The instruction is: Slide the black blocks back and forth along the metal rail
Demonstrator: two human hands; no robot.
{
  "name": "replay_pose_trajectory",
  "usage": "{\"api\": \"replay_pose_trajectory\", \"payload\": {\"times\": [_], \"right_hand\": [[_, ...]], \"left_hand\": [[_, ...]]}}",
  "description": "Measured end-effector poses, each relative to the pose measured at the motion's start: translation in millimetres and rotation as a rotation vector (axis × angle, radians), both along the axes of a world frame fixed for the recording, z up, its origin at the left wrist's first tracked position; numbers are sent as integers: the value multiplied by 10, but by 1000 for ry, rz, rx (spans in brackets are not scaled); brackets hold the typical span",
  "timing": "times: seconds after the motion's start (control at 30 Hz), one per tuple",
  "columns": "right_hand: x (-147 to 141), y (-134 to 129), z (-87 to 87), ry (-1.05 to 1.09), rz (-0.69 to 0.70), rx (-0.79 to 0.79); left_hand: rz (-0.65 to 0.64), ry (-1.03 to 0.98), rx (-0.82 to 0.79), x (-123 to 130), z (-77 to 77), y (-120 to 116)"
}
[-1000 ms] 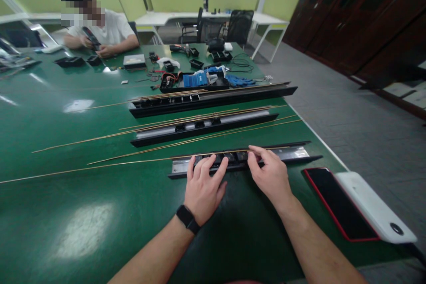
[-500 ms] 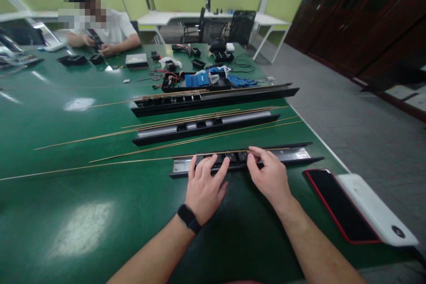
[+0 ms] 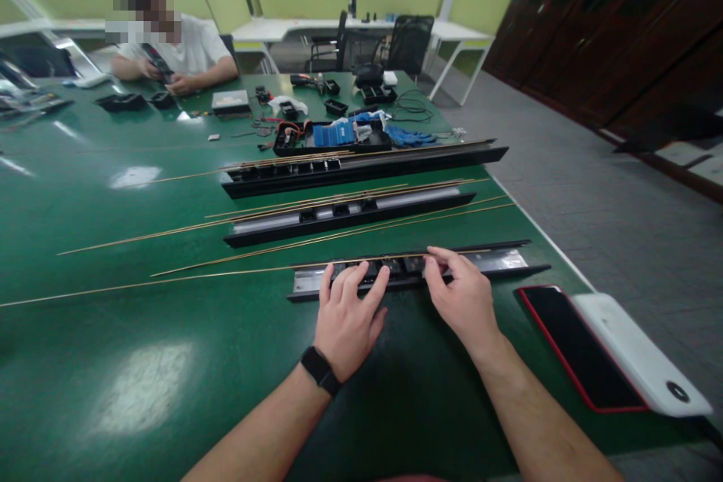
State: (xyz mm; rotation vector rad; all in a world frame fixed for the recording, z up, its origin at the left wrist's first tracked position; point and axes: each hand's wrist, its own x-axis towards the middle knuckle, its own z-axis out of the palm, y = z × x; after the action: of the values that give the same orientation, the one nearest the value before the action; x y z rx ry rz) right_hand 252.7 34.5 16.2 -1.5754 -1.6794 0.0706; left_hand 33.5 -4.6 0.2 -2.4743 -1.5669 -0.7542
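In front of me lies a black channel [image 3: 502, 261] with a silvery inside and dark blocks seated in it. A long thin brass-coloured rod [image 3: 226, 273] runs along its far side and sticks out well past the left end. My left hand [image 3: 347, 320], fingers spread, rests across the channel's left half, with the fingertips at the dark blocks and the rod. Right of it, my right hand [image 3: 464, 301] is closed in a pinch at the rod, thumb and forefinger near the last block; the exact contact is partly hidden.
Beyond lie a second channel [image 3: 339, 231], a third channel [image 3: 367, 175] and several loose thin rods [image 3: 271, 247]. A red-edged phone [image 3: 581, 350] and a white device [image 3: 638, 354] sit at right. Farther back are a black tray [image 3: 294, 151], blue gloves [image 3: 407, 137] and a seated person [image 3: 192, 53].
My right hand has slid slightly to the right along the channel. My left hand, the rod and the channel look unmoved.
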Motion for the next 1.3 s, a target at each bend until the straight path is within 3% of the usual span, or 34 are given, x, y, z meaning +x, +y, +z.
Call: {"api": "replay_pose_trajectory", "payload": {"times": [0.37,1.3], "right_hand": [[-56,-6,-15,-32,80,43],[-27,5,-10,-4,20,0]], "left_hand": [[6,-3,-1,9,19,0],[10,-4,-5,11,22,2]]}}
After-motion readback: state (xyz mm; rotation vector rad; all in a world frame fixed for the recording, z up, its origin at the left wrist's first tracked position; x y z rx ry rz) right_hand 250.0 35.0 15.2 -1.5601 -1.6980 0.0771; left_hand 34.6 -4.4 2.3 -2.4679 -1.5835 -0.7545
